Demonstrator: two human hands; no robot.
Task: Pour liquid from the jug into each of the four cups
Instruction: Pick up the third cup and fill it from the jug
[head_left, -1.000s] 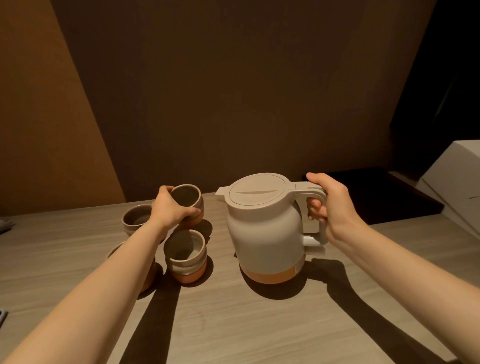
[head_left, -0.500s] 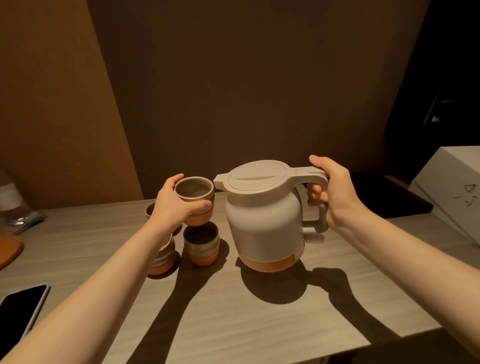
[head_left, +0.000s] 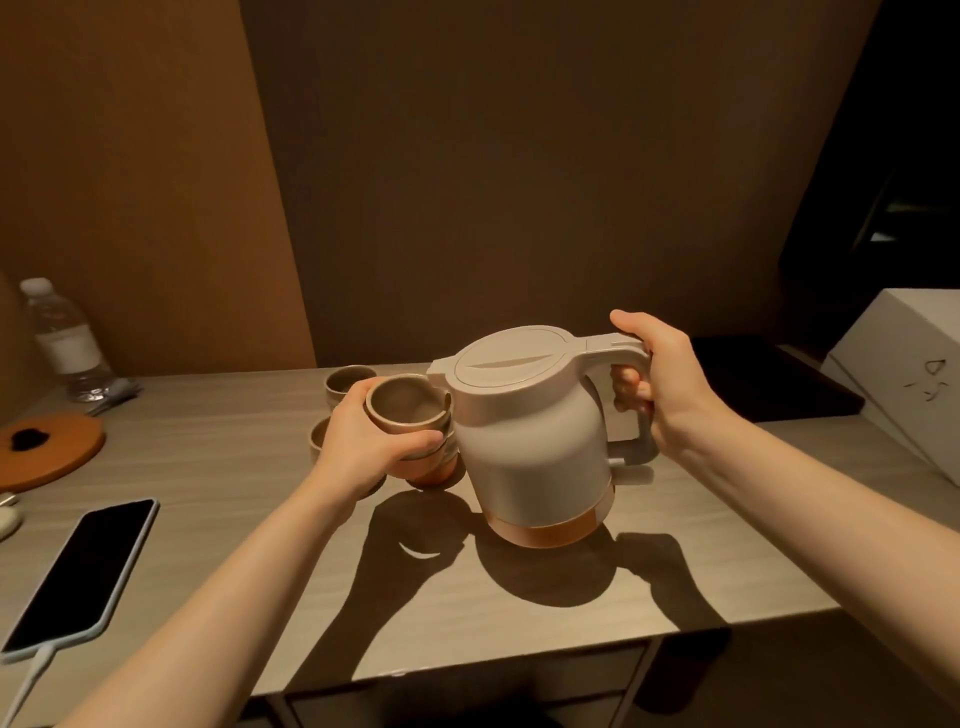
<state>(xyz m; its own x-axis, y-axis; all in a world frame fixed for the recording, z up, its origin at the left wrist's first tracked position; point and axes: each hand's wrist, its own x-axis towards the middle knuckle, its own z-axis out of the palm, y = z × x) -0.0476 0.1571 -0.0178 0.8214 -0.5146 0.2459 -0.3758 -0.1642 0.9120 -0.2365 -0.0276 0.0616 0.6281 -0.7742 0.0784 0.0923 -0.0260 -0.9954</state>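
While left hand grips a raised grey-brown ceramic cup, right hand clasps the tilted cream jug by its handle. Three cups crowd behind left hand; black phone lies leftward. Bare wooden tabletop nearer, to its front edge.

**What we cannot see**

We see only part of two cups: one is mostly behind the left hand, another sits behind the held cup and the jug. Whether any cup holds liquid, we cannot tell. The jug's handle hides the right hand's fingers in part. The box, the cable and a small white thing are cut by the frame's edges. The bottle's label is unreadable.
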